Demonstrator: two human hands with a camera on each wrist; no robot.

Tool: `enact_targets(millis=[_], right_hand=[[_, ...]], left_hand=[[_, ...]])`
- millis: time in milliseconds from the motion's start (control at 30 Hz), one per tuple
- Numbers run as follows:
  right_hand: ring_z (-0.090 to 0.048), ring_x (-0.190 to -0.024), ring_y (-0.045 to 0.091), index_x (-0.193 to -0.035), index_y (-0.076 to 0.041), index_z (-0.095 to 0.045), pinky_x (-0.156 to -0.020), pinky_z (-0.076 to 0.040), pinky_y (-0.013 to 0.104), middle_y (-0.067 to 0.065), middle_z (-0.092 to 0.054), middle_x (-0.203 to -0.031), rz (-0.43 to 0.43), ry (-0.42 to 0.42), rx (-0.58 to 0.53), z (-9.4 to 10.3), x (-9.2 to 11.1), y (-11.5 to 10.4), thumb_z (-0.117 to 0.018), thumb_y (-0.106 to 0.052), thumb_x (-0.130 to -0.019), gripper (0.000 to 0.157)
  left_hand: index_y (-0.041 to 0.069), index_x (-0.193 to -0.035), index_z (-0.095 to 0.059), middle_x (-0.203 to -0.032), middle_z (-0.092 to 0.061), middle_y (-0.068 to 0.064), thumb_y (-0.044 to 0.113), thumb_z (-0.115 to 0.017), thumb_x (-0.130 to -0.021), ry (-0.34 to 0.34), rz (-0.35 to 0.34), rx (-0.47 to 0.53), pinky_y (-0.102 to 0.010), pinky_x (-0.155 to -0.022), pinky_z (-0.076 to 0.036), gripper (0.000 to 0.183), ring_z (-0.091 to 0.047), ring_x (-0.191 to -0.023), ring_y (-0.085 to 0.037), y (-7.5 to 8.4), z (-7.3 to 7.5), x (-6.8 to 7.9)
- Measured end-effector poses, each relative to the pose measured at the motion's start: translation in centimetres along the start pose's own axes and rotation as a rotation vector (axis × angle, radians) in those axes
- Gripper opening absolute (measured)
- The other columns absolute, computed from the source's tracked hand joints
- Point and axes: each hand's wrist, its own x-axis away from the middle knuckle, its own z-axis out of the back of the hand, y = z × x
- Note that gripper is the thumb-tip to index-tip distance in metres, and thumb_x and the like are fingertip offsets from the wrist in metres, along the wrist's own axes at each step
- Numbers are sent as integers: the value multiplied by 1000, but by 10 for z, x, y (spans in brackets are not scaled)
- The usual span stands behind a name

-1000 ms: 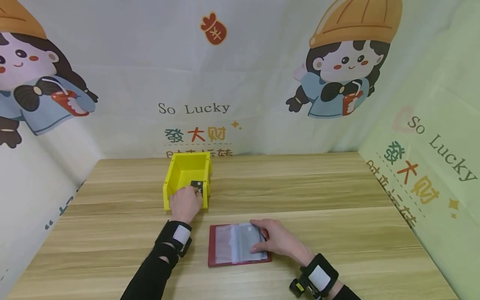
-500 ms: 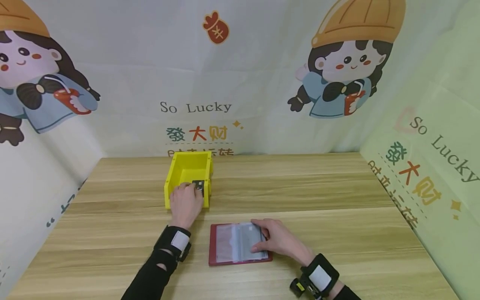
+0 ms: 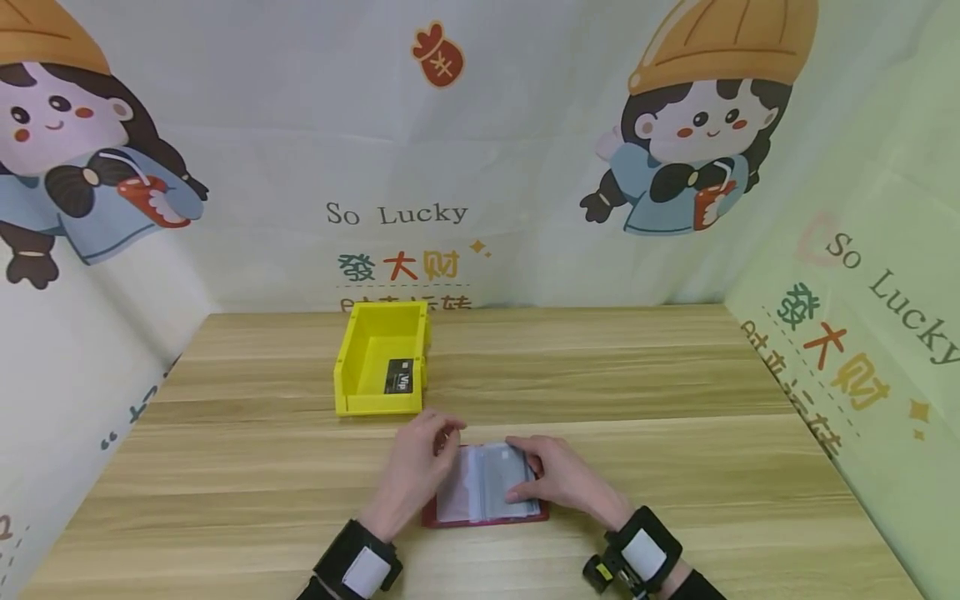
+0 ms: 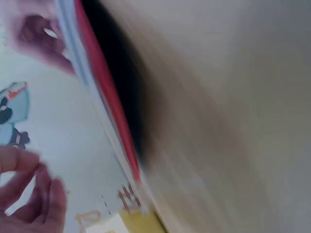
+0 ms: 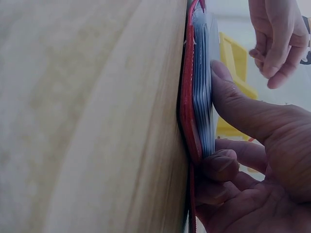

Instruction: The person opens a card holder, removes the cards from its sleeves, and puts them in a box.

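Observation:
An open card holder [image 3: 497, 492] with a red cover and clear plastic sleeves lies on the table. At its right side my right hand [image 3: 566, 477] pinches the stack of sleeves. The right wrist view shows the thumb [image 5: 233, 92] on the top sleeve and fingertips at the edge. My left hand [image 3: 422, 462] hovers over the holder's left part, fingers loosely curled, thumb and forefinger close together. I see nothing between them. Behind it stands a yellow bin [image 3: 379, 403], with a black card marked "Vip" [image 3: 399, 377] inside, near its right wall.
The wooden table [image 3: 637, 367] reaches back to a white printed cloth [image 3: 525, 167] hung behind it and at both sides. Each wrist wears a black strap with a camera.
My left hand has come out of the yellow bin and moved toward me and right, over the card holder. The black card stays in the bin. My right hand keeps its hold.

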Motion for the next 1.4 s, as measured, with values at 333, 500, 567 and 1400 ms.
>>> enact_targets(millis=[333,500,567,1400], right_hand=[[-38,-58,7,-128,0,-52,-50,-28,22,-4,-41,-67,-19,-6,-24,-1,-1,0,-80,-30,-73,70],[-37,-57,7,-127,0,-53,-50,-27,22,-4,-41,-67,-13,2,-34,0,-1,1,-81,-30,-72,68],[-37,-56,7,-126,0,-53,-49,-27,22,-5,-41,-66,-14,10,-37,1,-1,2,-81,-30,-72,68],[-39,-56,7,-90,-9,-54,-51,-29,22,-4,-41,-66,-74,143,-165,-7,5,-1,-70,-32,-84,29]], left_hand=[[4,-96,-68,-77,-56,0,10,-68,-82,-297,-58,-9,-27,-60,-44,15,-48,-67,-9,7,-13,11],[0,-113,-61,-84,-53,-1,15,-77,-76,-390,-1,51,-28,-62,-43,43,-47,-72,-13,-1,-12,12],[-2,-120,-57,-87,-52,-2,16,-79,-74,-422,17,77,-28,-63,-43,54,-46,-74,-13,-4,-11,12],[-5,-134,-39,-88,-52,-3,5,-80,-69,-476,74,203,-28,-65,-43,77,-47,-75,-16,-12,-9,11]])
